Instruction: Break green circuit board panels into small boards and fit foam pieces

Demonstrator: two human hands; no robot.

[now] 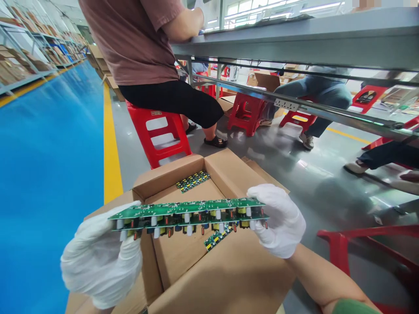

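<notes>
Two stacked green circuit boards [190,207] span the space between my gloved hands, their component sides facing down. My left hand [101,257], in a white glove, grips the boards' left end. At the opposite end my right hand [278,222], also gloved in white, pinches both boards. Below them stands an open cardboard box [176,266] with its flaps spread. Inside it, one group of circuit boards [193,181] lies near the far corner. Another circuit board [218,237] rests nearer to me, partly hidden behind the held boards.
A person [140,48] sits on a red stool [160,135] at a long workbench [294,39]. Other seated people's legs show beyond the bench. Another red stool [369,244] stands at my right. Shelves [29,56] with cartons line the blue floor [52,174].
</notes>
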